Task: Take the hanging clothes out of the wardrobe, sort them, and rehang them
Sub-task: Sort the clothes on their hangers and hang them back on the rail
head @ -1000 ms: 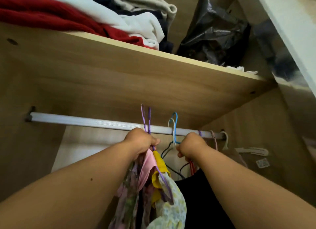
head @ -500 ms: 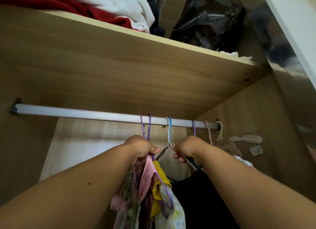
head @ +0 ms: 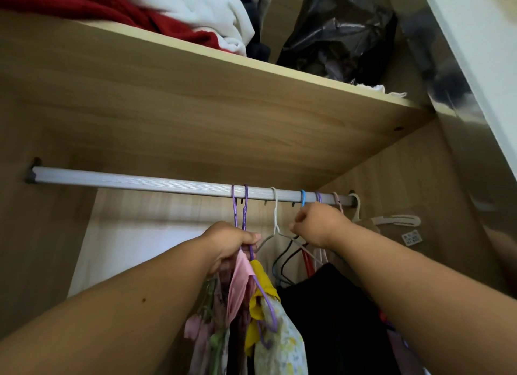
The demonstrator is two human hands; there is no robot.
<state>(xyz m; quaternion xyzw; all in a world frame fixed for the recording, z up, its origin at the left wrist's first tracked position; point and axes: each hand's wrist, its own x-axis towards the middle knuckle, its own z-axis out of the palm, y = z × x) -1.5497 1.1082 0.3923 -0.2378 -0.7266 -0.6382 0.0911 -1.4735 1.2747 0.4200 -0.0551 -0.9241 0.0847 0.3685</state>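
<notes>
Purple hangers [head: 240, 206] in left hand [head: 229, 243]; sticker [head: 411, 237] unreadable.

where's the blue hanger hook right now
In the head view, the blue hanger hook sits on the rail toward its right end, just above the right hand.

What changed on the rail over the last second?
The blue hanger hook has slid right along the rail, away from the white hanger hook, and the right hand went with it, up close under the rail. The two purple hanger hooks were above the rail a second ago; now they are over it. The left hand stays shut on their necks, clothes bunched below.
</notes>
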